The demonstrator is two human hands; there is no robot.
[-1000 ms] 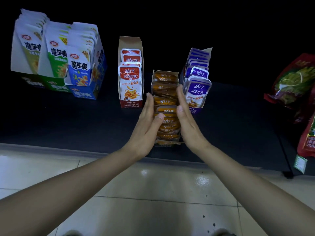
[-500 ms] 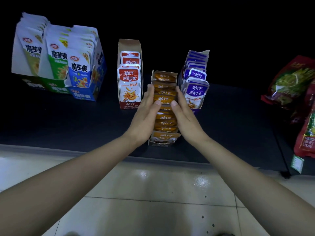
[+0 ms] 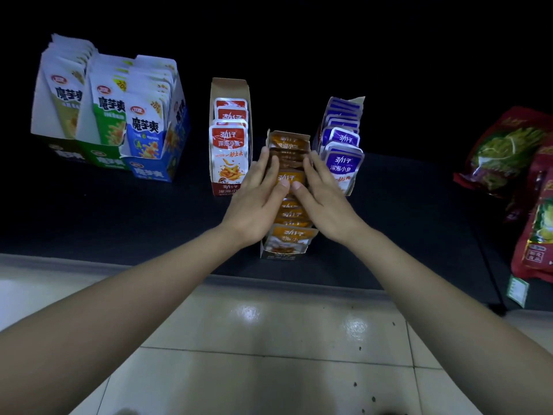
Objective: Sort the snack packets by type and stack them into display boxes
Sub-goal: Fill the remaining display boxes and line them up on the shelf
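Left hand (image 3: pixel 257 202) and right hand (image 3: pixel 326 202), fingers straight and gripping nothing, press flat against either side of the orange packets (image 3: pixel 288 142) standing in their display box (image 3: pixel 281 256) near the dark shelf's (image 3: pixel 119 220) front edge, thumbs meeting on top.

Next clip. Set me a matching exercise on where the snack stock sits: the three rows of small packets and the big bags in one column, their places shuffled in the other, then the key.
Things
1. red packets
2. orange packets
3. purple packets
4. large red bags

Places
A. at the far right of the view
B. between the left hand and the right hand, fingers along both sides
C. just right of the right hand's fingers
D. just left of the left hand's fingers

Pairs: 1-D, 2-B, 3-C, 4-A
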